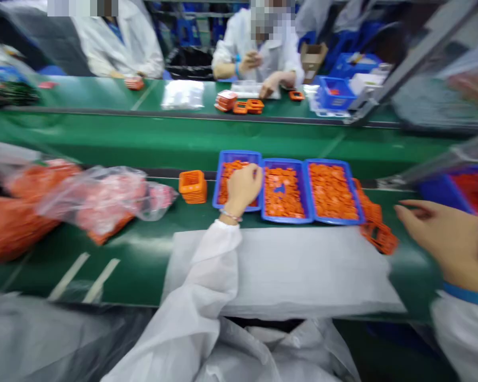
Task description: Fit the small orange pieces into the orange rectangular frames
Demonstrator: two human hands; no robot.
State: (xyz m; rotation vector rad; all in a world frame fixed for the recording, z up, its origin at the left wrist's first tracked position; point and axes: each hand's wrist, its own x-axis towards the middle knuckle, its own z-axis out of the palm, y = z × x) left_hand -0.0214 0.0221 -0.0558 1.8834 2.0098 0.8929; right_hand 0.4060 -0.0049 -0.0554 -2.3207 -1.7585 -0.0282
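My left hand [242, 187] is over the left blue tray [219, 183] of small orange plastic parts, fingers curled closed; whatever they may hold is hidden. My right hand [446, 236], a blue band at its wrist, hovers at the right, fingers loosely bent and apart, with nothing visible in them. Nearest to it lie loose orange plastic frames [378, 236]. Between the hands stand the middle blue tray [308, 217] and the right blue tray [360, 215], both filled with small orange parts. A white sheet [302, 270] lies in front of the trays.
A stack of orange frames [193, 187] stands left of the trays. Clear bags of parts [111, 199] and orange bags [16, 225] lie farther left. At the right edge is a blue bin [434, 185]. Across the green bench, a co-worker [258, 50] handles items near orange frames.
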